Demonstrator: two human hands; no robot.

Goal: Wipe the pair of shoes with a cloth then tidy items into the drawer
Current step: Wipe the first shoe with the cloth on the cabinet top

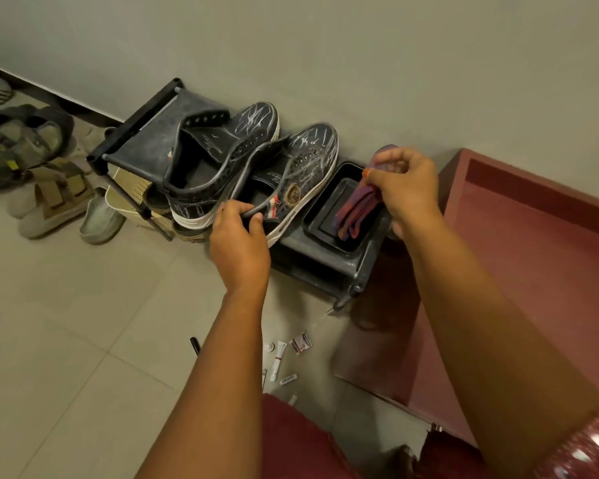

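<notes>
Two dark high-top shoes with white soles lie on top of a low black shoe rack [325, 261]. My left hand [239, 240] grips the heel collar of the nearer shoe [301, 174]. The farther shoe [222, 150] lies beside it, untouched. My right hand [403, 184] pinches a purple-and-orange cloth [358, 209], which hangs down into a black tray [322, 216] at the rack's right end. An open dark red drawer [519, 257] sits to the right, under my right forearm.
Sandals and slippers [49, 191] lie on the tiled floor at the left, with more footwear under the rack. Small tubes and packets [284, 357] and a black pen [195, 345] are scattered on the floor between my arms. A grey wall runs behind the rack.
</notes>
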